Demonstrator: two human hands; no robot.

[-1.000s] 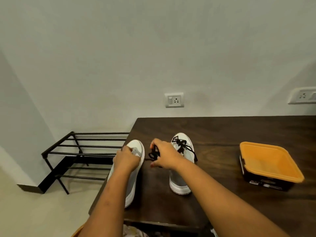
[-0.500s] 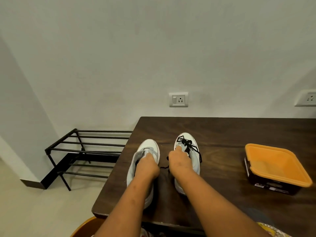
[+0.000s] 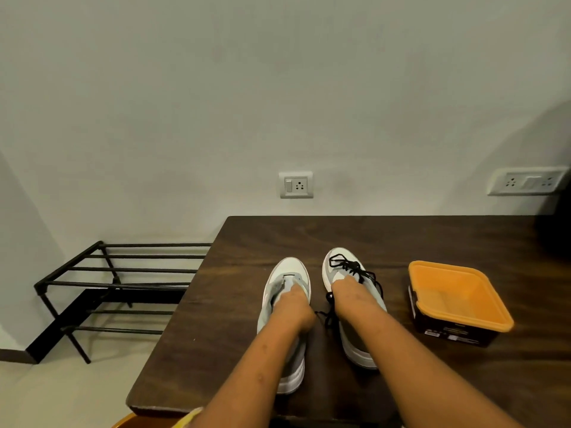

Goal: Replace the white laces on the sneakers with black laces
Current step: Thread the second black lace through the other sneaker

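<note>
On the dark wooden table (image 3: 278,236), has two grey and white sneakers side by side, toes to the wall. Lays the left hand (image 3: 292,308) on the left sneaker (image 3: 290,267), over its tongue. Lays the right hand (image 3: 350,299) on the right sneaker (image 3: 358,347), just below its black laces (image 3: 352,268). Has a loose black lace (image 3: 327,319) on the table between the two hands, just beside both. Hides the fingers behind the backs of the hands, so cannot tell if spread or pinching. Has an orange tub (image 3: 432,267) to the right, near the shoes. Has a black metal rack (image 3: 123,270) on the floor to the left and a socket (image 3: 296,184) on the wall.
</note>
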